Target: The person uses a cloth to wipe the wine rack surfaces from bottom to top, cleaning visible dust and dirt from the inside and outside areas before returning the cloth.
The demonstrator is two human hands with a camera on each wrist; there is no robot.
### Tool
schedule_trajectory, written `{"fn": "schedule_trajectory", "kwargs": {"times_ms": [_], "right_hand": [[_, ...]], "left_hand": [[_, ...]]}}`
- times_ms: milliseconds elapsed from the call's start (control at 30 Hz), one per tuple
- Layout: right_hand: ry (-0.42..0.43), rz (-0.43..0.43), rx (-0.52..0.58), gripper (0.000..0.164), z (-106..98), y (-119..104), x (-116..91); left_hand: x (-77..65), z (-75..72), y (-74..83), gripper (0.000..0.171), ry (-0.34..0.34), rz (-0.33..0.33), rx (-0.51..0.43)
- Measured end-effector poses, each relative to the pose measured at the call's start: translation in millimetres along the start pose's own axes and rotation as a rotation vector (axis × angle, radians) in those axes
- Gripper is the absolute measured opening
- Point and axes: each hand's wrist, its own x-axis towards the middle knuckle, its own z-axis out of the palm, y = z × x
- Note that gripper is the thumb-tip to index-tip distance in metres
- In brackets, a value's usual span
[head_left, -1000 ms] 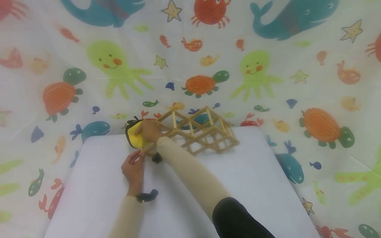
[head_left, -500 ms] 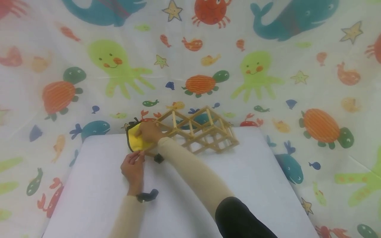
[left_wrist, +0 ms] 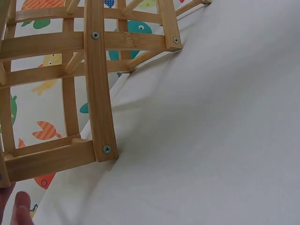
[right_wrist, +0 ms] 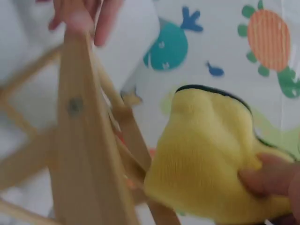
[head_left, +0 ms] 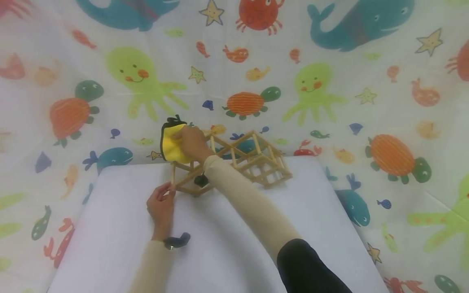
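Note:
A folding wooden rack [head_left: 257, 144] of crossed slats and round rods stands at the back of the white table. My left hand [head_left: 161, 205] pinches its near left corner between thumb and fingers; in the left wrist view only a fingertip or two [left_wrist: 22, 208] shows below a slat [left_wrist: 98, 93]. My right hand [head_left: 196, 144] grips a yellow cloth [head_left: 171, 144] with a black edge, above the rack's left end. The right wrist view has the cloth [right_wrist: 201, 150] bunched under the thumb, beside a blurred slat [right_wrist: 84, 154]; whether they touch I cannot tell.
A white-covered table [head_left: 220, 244] reaches back to a hanging curtain [head_left: 220, 89] printed with sea animals. Black straps sit on both wrists, the left strap [head_left: 177, 241] showing best. My right forearm crosses in front of the rack's middle.
My right hand has lifted the yellow cloth up and slightly right, uncovering the rack's left end. My left hand stays at about the same place by the corner.

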Motion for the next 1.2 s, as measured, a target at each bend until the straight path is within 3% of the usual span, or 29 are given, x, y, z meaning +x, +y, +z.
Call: {"fn": "schedule_trajectory", "kwargs": {"times_ms": [167, 300, 400, 567, 667, 800, 1000, 1100, 1200], "right_hand": [[0.139, 0.04, -0.082, 0.027, -31.7, 18.3, 3.2], [0.168, 0.078, -0.12, 0.026, -46.6, 30.2, 3.8], [0.149, 0.076, -0.167, 0.026, -43.6, 31.9, 3.4], [0.121, -0.042, -0.343, 0.021, -21.9, 17.5, 3.8], [0.104, -0.09, -0.382, 0.022, -3.3, 10.4, 4.1], [0.099, -0.062, -0.309, 0.019, 19.3, 5.3, 8.6], [0.01, 0.035, -0.093, 0.035, 42.9, -0.1, 14.3], [-0.094, 0.082, -0.027, 0.041, 58.3, -2.0, 15.6], [-0.236, 0.066, 0.007, 0.049, 69.2, -6.9, 13.8]], "left_hand": [[2.4, -3.4, -0.1, 0.027, -0.063, 0.008, 0.058], [5.3, -6.4, 1.3, 0.026, -0.065, 0.018, 0.088], [6.1, -8.3, 1.8, 0.026, -0.068, 0.003, 0.073], [5.7, -8.8, 3.2, 0.028, -0.075, -0.01, 0.04], [4.4, -7.1, 2.6, 0.03, -0.084, -0.017, 0.033], [4.5, -5.8, 1.7, 0.033, -0.102, -0.023, 0.05], [4.1, -5.9, -0.2, 0.03, -0.085, -0.021, 0.038], [2.8, -6.1, -0.8, 0.028, -0.084, -0.027, 0.026], [1.2, -7.7, -0.7, 0.028, -0.076, -0.033, 0.028]]}}
